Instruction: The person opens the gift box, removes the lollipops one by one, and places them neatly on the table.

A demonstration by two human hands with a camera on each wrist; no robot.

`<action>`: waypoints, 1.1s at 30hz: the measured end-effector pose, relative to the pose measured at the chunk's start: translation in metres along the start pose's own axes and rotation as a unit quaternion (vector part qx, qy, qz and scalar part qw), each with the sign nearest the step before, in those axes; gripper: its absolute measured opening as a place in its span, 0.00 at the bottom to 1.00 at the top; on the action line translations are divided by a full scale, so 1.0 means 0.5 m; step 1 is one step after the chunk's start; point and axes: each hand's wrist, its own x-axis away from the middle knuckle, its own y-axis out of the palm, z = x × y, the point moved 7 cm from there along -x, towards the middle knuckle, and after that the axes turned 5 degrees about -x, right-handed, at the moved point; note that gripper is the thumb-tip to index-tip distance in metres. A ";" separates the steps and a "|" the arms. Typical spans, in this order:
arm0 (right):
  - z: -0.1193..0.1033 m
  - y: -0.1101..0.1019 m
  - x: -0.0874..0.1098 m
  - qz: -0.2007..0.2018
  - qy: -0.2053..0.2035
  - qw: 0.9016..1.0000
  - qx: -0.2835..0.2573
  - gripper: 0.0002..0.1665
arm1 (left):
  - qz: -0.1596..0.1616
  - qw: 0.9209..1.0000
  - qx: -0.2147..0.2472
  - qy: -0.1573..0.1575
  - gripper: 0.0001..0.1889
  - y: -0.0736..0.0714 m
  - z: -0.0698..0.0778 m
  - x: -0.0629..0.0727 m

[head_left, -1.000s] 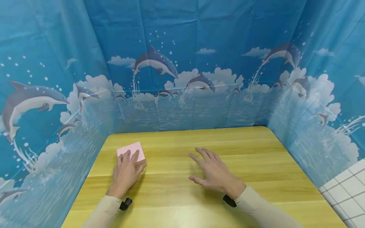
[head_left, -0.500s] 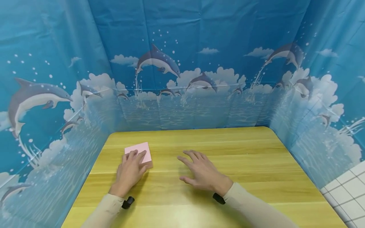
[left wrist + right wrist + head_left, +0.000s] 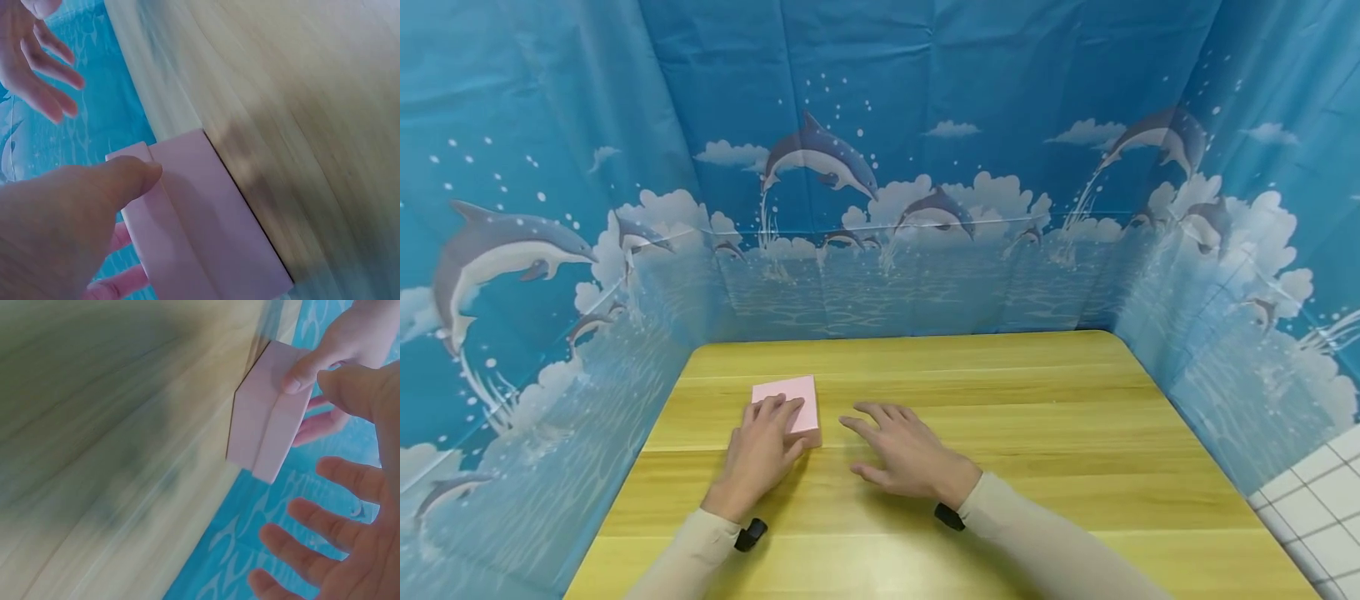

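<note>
A pink lidded box (image 3: 796, 387) sits on the table, left of the middle in the head view. My left hand (image 3: 760, 454) grips it, fingers bent over the top and thumb on the side facing me. In the left wrist view the thumb presses the box (image 3: 219, 219) at the lid's seam, while other fingers show behind it. My right hand (image 3: 904, 454) hovers to the right of the box, fingers spread and loosely bent, holding nothing. The right wrist view has the box (image 3: 262, 412) beyond my right hand's thumb, with a gap to the fingers.
The yellow wood-grain table (image 3: 1037, 433) has rounded far corners. A blue dolphin-print curtain (image 3: 880, 292) encloses its back and sides. White tiles (image 3: 1315, 508) show past the right edge. Black wrist straps (image 3: 750, 534) are on both arms.
The box has moved to the right across the table with my left hand on it. My right hand has moved left, so the gap between it and the box has narrowed.
</note>
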 end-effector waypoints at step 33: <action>0.013 0.001 0.009 0.070 -0.029 0.997 -0.014 0.17 | -0.047 0.988 0.107 0.101 0.30 -0.007 0.111 0.025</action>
